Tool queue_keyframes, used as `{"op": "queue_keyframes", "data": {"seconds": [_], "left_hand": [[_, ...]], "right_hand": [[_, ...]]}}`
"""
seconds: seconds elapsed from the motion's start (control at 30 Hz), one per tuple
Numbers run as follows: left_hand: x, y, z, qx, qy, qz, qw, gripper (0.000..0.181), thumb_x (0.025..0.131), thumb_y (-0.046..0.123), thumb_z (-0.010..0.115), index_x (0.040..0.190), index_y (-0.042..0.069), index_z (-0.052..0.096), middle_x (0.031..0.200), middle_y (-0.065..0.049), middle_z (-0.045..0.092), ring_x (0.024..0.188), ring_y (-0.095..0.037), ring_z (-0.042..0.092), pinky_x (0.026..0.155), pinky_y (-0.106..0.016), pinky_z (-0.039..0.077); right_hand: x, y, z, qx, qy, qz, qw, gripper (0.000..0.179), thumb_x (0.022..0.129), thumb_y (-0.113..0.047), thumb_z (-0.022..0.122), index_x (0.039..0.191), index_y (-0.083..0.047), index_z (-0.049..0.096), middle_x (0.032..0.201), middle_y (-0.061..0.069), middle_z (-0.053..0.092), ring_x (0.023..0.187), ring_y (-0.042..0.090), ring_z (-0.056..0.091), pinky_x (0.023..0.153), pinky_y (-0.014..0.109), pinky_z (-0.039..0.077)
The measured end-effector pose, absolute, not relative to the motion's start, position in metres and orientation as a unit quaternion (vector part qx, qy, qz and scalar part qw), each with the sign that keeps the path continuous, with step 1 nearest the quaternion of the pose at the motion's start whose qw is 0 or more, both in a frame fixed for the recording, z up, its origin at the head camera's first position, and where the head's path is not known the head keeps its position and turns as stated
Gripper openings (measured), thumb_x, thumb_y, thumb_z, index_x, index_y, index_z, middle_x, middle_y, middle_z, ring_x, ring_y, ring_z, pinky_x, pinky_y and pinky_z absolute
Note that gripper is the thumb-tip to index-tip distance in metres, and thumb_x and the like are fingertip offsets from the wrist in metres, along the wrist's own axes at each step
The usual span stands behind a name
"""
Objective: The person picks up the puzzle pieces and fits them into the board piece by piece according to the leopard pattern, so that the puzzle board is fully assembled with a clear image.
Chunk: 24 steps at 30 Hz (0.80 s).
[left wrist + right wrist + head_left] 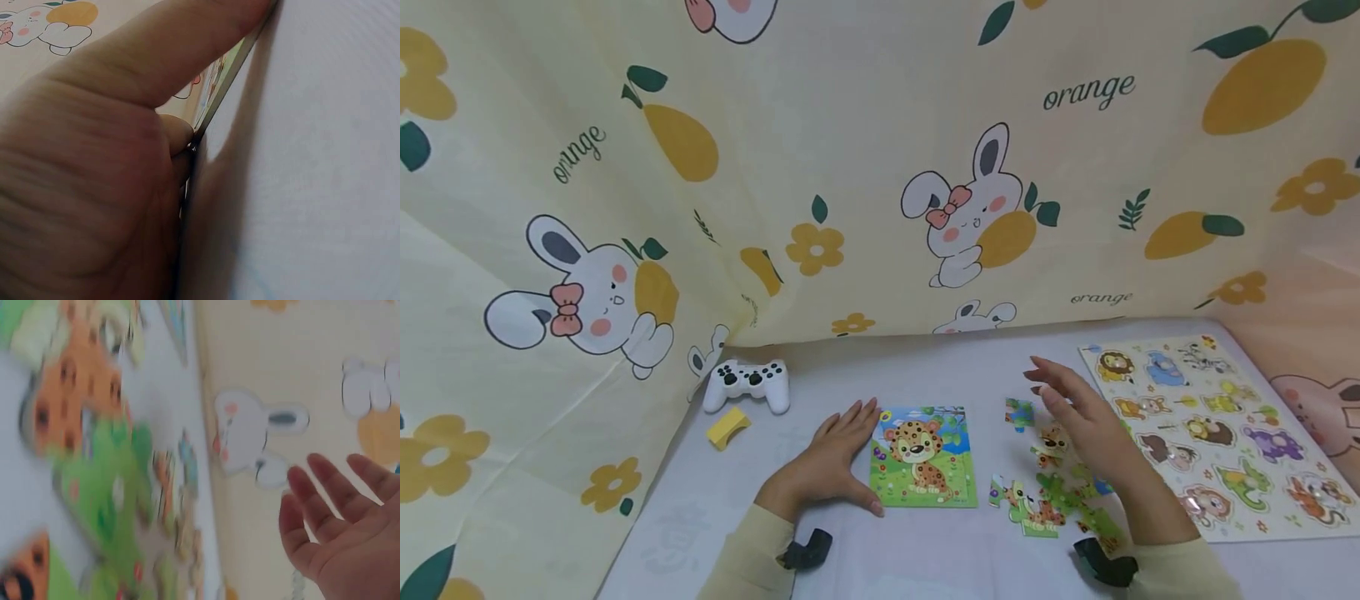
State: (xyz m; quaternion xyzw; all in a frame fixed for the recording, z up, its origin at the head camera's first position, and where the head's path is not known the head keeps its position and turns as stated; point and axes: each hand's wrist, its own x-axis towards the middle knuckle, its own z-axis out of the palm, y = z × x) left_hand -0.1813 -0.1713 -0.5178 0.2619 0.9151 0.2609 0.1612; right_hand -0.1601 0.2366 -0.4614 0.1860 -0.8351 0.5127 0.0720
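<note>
A square leopard picture board (pixel 922 458) lies flat on the white table in the head view. My left hand (pixel 831 458) rests at its left side, fingers spread and straight, with the thumb near the lower left corner. Close up in the left wrist view, the thumb (pixel 187 50) lies by the board's edge. My right hand (pixel 1086 425) hovers over loose jigsaw pieces (pixel 1033 508), holding nothing, its fingers relaxed. Green and orange spotted pieces (pixel 100 462) appear blurred in the right wrist view, apart from that hand. Part of the pile is hidden under the right hand.
A large animal puzzle board (pixel 1225 433) lies on the right. At the back left sit a white game controller (pixel 747 385) and a yellow block (pixel 727 427). A rabbit-print cloth (pixel 865 167) hangs behind the table and along its sides.
</note>
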Motion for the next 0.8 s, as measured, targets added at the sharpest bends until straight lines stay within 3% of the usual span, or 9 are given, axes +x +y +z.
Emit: {"op": "queue_keyframes", "data": {"seconds": [0.07,0.23,0.33,0.43,0.57,0.67,0.8], "left_hand": [[-0.181,-0.171,-0.517,0.26,0.915,0.262,0.161,0.151,0.062,0.071,0.098,0.175,0.012,0.018,0.181,0.002,0.003,0.165,-0.022,-0.005,0.13,-0.055,-0.003],[-0.18,-0.171,-0.516,0.258,0.916,0.263,0.162,0.151,0.061,0.07,0.098,0.175,0.013,0.019,0.181,0.003,0.004,0.165,-0.022,-0.004,0.13,-0.054,-0.003],[-0.18,-0.17,-0.515,0.258,0.915,0.264,0.161,0.151,0.061,0.069,0.099,0.175,0.012,0.019,0.181,0.001,0.004,0.166,-0.023,-0.004,0.13,-0.054,-0.003],[-0.18,-0.17,-0.513,0.259,0.914,0.267,0.16,0.15,0.061,0.069,0.099,0.175,0.011,0.02,0.181,0.0,0.005,0.166,-0.024,-0.003,0.13,-0.054,-0.003],[-0.181,-0.17,-0.514,0.262,0.914,0.266,0.159,0.151,0.061,0.069,0.099,0.175,0.011,0.019,0.181,0.0,0.005,0.166,-0.025,-0.003,0.13,-0.055,-0.003],[-0.181,-0.17,-0.514,0.262,0.913,0.267,0.16,0.151,0.061,0.068,0.099,0.175,0.01,0.019,0.181,0.0,0.005,0.166,-0.024,-0.003,0.13,-0.055,-0.003],[-0.181,-0.17,-0.514,0.259,0.914,0.267,0.163,0.151,0.061,0.068,0.1,0.175,0.011,0.019,0.181,0.001,0.004,0.166,-0.023,-0.004,0.13,-0.054,-0.004]], "right_hand": [[-0.161,0.248,-0.465,0.18,-0.814,0.546,0.08,0.049,0.121,-0.024,0.033,0.168,-0.011,0.042,0.149,0.017,0.06,0.131,0.028,0.059,0.101,0.023,0.046],[-0.163,0.266,-0.475,0.129,-0.789,0.593,0.099,0.055,0.121,-0.035,0.023,0.168,-0.012,0.041,0.148,0.018,0.059,0.129,0.025,0.058,0.1,0.03,0.048],[-0.166,0.272,-0.482,0.092,-0.801,0.585,0.089,0.054,0.121,-0.034,0.027,0.168,-0.008,0.039,0.147,0.017,0.058,0.128,0.023,0.056,0.097,0.029,0.046],[-0.17,0.278,-0.488,0.063,-0.813,0.578,0.045,0.057,0.121,-0.036,0.031,0.169,-0.005,0.032,0.153,0.022,0.051,0.13,0.03,0.051,0.091,0.034,0.046],[-0.173,0.281,-0.496,0.033,-0.835,0.55,-0.009,0.07,0.118,-0.043,0.044,0.171,-0.002,0.024,0.16,0.031,0.041,0.139,0.048,0.044,0.099,0.055,0.047],[-0.174,0.279,-0.498,0.02,-0.85,0.526,-0.033,0.081,0.113,-0.045,0.059,0.172,-0.002,0.023,0.16,0.033,0.039,0.144,0.055,0.04,0.109,0.072,0.04],[-0.173,0.277,-0.499,0.023,-0.857,0.513,-0.054,0.081,0.11,-0.037,0.069,0.17,-0.002,0.028,0.159,0.032,0.041,0.143,0.056,0.042,0.112,0.072,0.04]]}}
